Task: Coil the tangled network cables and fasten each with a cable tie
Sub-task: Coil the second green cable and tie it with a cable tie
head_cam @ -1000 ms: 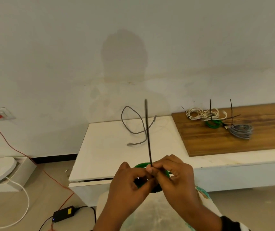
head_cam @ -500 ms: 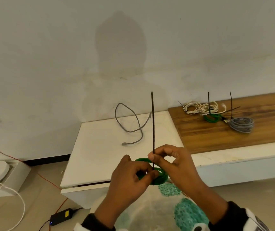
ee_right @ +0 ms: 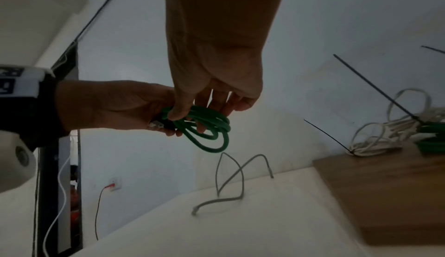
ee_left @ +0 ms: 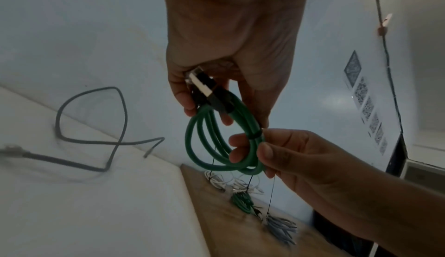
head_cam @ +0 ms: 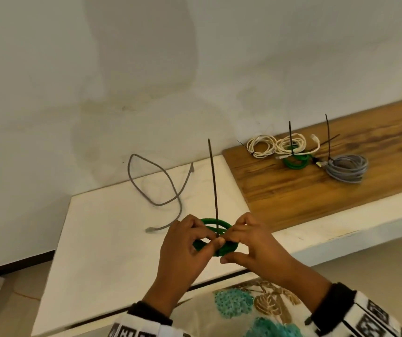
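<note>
A green network cable coil hangs between both hands above the white table's front edge. A black cable tie wraps the coil, and its long tail stands straight up. My left hand grips the coil's left side together with its plugs. My right hand pinches the coil between thumb and fingers right where the tie's band circles it. The right wrist view shows the same coil under both hands. A loose grey cable lies uncoiled on the white table.
Several tied coils sit on a wooden board at the right: two white coils, a green one and a grey one, with tie tails sticking up. A wall runs close behind the table.
My right hand has slid down from the tie's upright tail to its base on the coil. Both hands and the coil have moved forward over the table's edge.
</note>
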`<state>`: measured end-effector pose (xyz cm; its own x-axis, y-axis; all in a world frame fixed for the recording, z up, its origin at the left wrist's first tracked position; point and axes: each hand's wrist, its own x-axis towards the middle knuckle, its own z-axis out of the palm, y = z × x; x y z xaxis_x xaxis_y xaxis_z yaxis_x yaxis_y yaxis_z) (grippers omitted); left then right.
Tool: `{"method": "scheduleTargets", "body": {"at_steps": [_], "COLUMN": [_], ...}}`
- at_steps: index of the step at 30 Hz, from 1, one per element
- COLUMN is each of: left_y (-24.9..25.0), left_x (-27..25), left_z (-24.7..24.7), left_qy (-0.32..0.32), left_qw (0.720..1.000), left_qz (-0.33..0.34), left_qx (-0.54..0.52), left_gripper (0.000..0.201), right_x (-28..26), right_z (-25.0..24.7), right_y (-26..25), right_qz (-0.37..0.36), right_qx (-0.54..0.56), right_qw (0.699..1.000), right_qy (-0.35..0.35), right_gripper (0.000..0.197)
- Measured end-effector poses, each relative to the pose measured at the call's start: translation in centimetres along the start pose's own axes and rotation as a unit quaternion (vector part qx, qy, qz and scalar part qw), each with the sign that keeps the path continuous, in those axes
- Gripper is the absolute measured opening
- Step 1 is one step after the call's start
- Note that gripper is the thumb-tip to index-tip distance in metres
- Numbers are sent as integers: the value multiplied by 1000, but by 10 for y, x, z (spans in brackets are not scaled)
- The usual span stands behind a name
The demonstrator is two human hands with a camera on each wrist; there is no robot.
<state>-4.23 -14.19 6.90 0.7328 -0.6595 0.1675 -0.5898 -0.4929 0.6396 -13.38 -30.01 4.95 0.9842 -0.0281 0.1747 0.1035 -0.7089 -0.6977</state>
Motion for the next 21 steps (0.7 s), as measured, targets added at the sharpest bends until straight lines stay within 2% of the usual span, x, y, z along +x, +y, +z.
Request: {"method": "scheduleTargets", "body": {"at_steps": [2, 6, 9, 12, 14, 18, 21], "left_y": [-8, -23, -32, -51, -73, -105, -109], "left_x": [16, 39, 53, 65, 69, 67, 65], "left_z": [13, 39, 53, 59, 58, 54, 50], "left_qy": [-6, 8, 58, 108, 116, 55, 41], "left_qw": [1000, 997, 988, 988, 988, 972, 964], "left_qz": [-14, -26, -11, 0, -56, -224, -256], "left_qx": [-27, -77, -144, -112, -80, -53, -58], "left_gripper": [7, 7, 15, 29, 32, 31, 28], "right_x": [11, 30, 40, 47, 50, 59, 67], "right_z": [4, 12, 13, 7, -2, -28, -49], "right_y": [18, 47, 66, 88, 100, 109, 106], "right_qz": [16, 47, 68, 119, 144, 185, 155], "right_qx": [-3, -43, -91, -122, -136, -189, -240], "right_qw": [1000, 996, 991, 983, 976, 957, 938], "right_qy": [18, 63, 76, 76, 88, 120, 195], "right_gripper": [40, 24, 18, 19, 20, 25, 24]}}
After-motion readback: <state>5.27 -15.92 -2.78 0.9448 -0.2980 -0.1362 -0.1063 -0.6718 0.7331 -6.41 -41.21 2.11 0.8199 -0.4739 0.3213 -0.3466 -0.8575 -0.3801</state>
